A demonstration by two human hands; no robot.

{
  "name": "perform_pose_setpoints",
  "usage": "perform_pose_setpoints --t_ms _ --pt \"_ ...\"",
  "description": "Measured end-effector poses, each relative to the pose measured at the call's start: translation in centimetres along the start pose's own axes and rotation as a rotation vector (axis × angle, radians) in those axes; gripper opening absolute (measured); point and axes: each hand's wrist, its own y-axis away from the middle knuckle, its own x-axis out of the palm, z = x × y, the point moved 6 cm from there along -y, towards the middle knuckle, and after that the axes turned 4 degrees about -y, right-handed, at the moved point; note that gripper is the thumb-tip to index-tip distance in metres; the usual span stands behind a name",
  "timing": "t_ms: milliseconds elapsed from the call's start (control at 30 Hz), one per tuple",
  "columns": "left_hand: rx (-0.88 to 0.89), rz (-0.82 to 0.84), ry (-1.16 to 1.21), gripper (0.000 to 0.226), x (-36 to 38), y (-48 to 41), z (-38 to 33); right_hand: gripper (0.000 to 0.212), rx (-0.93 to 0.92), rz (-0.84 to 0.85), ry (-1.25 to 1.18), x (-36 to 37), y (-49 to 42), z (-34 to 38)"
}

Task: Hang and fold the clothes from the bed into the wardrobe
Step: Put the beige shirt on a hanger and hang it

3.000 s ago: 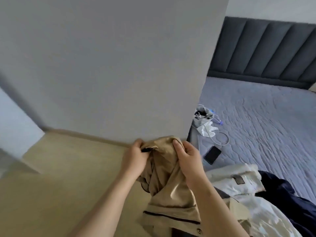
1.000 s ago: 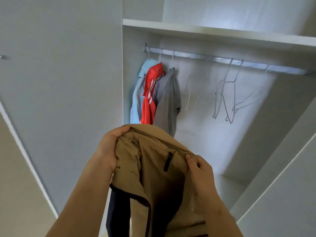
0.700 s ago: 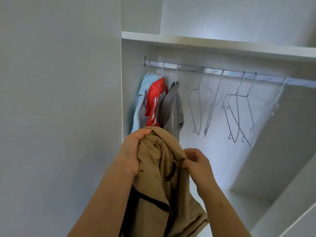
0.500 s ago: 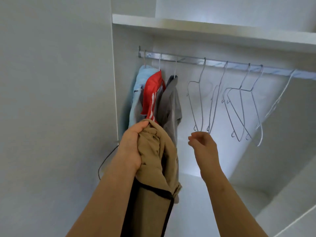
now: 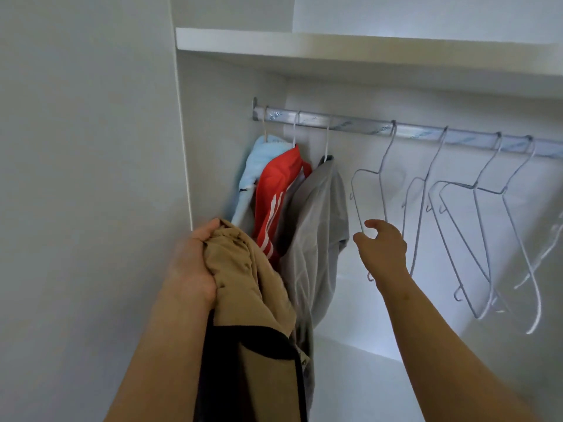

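**Tan garment held at the wardrobe, other hand at a bare hanger**

The left hand grips the bunched top of a tan garment, fingers curled tight into the cloth. The rest of the garment, with its dark trim, hangs down along the forearm. It is in front of the wardrobe, below the left end of the metal rail, and is not on any hanger.

The right hand is raised to the lower corner of the first empty wire hanger. Thumb and forefinger are apart on either side of the wire; whether they touch it cannot be told.

At the rail's left end hang a light blue garment, a red garment with white stripes and a grey garment, close together. More bare hangers hang toward the rail's right end. A white shelf runs above the rail.
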Motion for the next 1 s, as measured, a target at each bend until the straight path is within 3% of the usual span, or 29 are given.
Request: perform_pose_setpoints --t_ms 100,267,333,433,600,733,833,933,967,1000 --pt "-0.071 -0.017 0.066 0.032 0.9 -1.6 0.5 0.062 0.02 -0.019 0.134 0.2 -2.7 -0.7" --pt "-0.107 -0.037 0.101 0.035 2.7 -3.2 1.2 0.069 0.167 0.126 -0.162 1.9 -5.8 -3.2" --pt "-0.174 -0.026 0.159 0.04 3.3 -3.8 1.7 0.063 0.23 0.132 -0.248 2.3 -6.5 -4.0" --pt "-0.172 -0.045 0.125 0.034 3.8 -4.2 2.0 0.036 0.187 0.059 -0.294 2.2 -7.6 -4.1" --pt "0.078 -0.139 -0.029 0.032 3.3 -4.5 1.3 0.029 0.098 -0.075 -0.401 1.1 -8.1 -2.8" --pt "-0.125 -0.039 0.024 0.034 3.6 -3.5 2.4 0.017 0.024 -0.062 -0.483 0.4 -6.7 -1.7" --pt "0.022 -0.079 -0.095 0.029 2.6 -2.6 1.2 0.018 0.017 -0.038 -0.489 0.2 -4.2 -1.3" --pt "-0.093 -0.079 0.05 0.029 1.5 -1.7 3.1 0.019 0.062 -0.029 -0.48 0.1 -0.6 -1.6" --pt "-0.21 -0.171 0.04 0.031 0.9 -0.8 3.6 0.018 0.082 -0.029 -0.476 0.0 0.7 -1.8" --pt "-0.218 -0.235 -0.079 0.032 0.3 0.3 3.7 0.016 0.103 -0.028 -0.474 -0.1 2.2 -2.1"
